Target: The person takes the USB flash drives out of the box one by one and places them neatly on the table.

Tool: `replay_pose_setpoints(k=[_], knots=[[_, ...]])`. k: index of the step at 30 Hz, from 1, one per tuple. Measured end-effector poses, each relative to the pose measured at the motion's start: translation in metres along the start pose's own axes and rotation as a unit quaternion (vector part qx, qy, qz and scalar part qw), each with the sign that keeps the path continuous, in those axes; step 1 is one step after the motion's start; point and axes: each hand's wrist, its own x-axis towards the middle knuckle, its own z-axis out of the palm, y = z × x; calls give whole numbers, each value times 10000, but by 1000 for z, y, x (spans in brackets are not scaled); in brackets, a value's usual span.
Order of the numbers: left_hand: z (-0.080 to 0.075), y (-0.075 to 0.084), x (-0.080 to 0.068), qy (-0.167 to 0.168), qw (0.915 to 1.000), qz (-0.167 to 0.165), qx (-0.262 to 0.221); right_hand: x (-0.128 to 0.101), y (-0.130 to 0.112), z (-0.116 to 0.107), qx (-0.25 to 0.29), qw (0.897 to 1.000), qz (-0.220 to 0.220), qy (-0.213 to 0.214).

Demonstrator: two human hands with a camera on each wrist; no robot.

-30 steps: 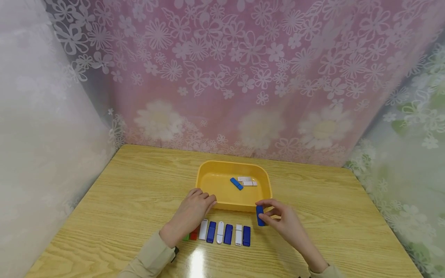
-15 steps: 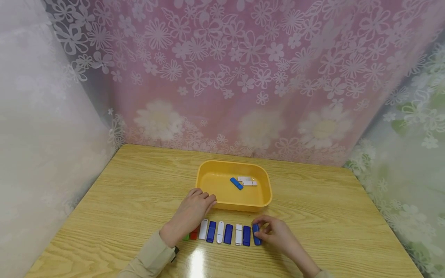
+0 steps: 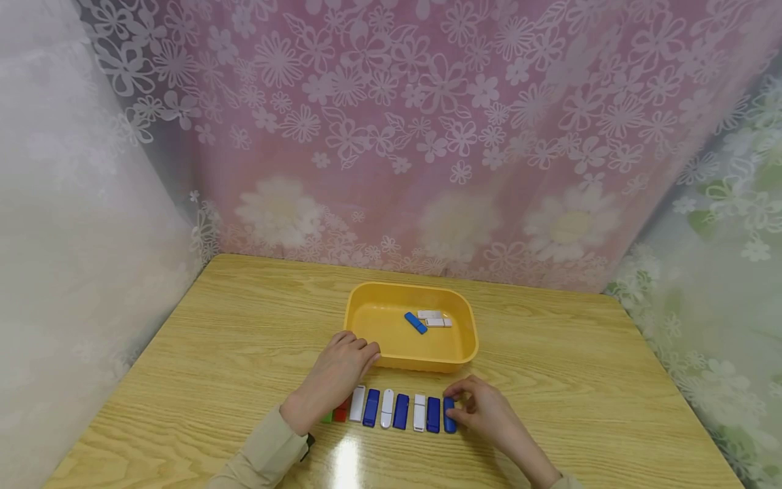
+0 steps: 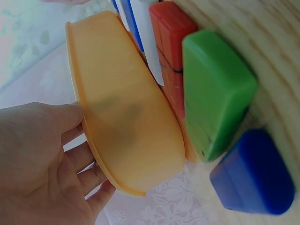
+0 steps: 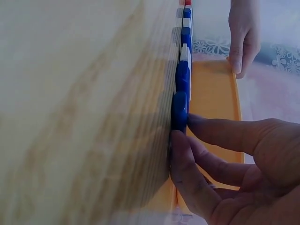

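Observation:
My left hand (image 3: 332, 372) grips the near-left rim of a yellow plastic tray (image 3: 381, 331); in the left wrist view the thumb lies on one side of the rim, the fingers on the other. With thumb and fingertips, my right hand (image 3: 491, 409) pinches a blue USB stick (image 3: 449, 424) lying on the table at the right end of a row. Beside it, slightly apart, lies a dark blue USB stick (image 3: 433, 415), then a white one (image 3: 419, 413). In the left wrist view the row's other end holds red (image 4: 169, 49), green (image 4: 213, 89) and blue (image 4: 255, 173) sticks.
Inside the tray are a blue USB stick (image 3: 416, 323) and two white ones (image 3: 438, 322), towards its right side. The wooden table (image 3: 550, 353) reaches back to a pink flowered curtain (image 3: 397, 170), with pale curtains at both sides.
My right hand has brought the blue USB stick down from beside the tray's near-right corner to the row's right end and straightened it alongside the others. The left hand has stayed still.

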Motion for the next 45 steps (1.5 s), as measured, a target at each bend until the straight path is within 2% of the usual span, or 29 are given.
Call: replay_pose_setpoints(k=[6, 10, 14, 18, 22, 32, 39, 45], knots=[[0, 0, 0, 2, 10000, 19, 27, -1, -6, -4, 86, 9987, 94, 490], [0, 0, 0, -10, 10000, 14, 26, 2, -9, -11, 224, 9960, 17, 864], [0, 0, 0, 4, 10000, 12, 13, 5, -11, -14, 128, 9910, -140, 1326], [0, 0, 0, 21, 10000, 0, -10, 11, -13, -17, -36, 9817, -604, 1807], [0, 0, 0, 37, 10000, -12, -26, 23, -17, -23, -193, 9742, -1005, 2012], [-1, 1, 0, 49, 10000, -24, -45, 74, -23, -29, -741, 9720, -1164, 1902], [-1, 0, 0, 22, 10000, -7, -45, 113, -20, -19, -951, 9775, -993, 1600], [-1, 0, 0, 13, 10000, 10, -5, 131, -20, -9, -1072, 9846, -745, 1160]])
